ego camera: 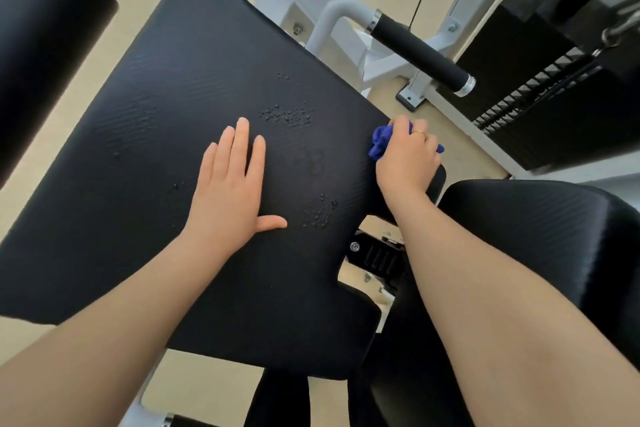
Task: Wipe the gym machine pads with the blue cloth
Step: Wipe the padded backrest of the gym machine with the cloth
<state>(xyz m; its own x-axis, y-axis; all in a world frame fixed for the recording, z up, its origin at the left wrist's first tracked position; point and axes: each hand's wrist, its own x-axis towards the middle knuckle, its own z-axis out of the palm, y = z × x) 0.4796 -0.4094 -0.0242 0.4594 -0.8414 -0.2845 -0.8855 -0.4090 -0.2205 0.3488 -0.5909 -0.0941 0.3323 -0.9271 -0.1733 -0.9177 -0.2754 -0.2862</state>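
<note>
The single head-worn camera looked steeply down and forward from above the person's forearms, close over the large black machine pad (173, 163), which filled the middle of the wide-angle frame. Both forearms entered from 6 o'clock, the left hand (230, 184) near centre and the right hand (408, 152) toward 3 o'clock. Straight edges bowed near the borders. A second black pad (540, 229) sat at 4 o'clock, a black-gripped handle (419, 52) at 1 o'clock and the weight stack (554, 87) at 2 o'clock. There was no second view to overlap it.
</note>
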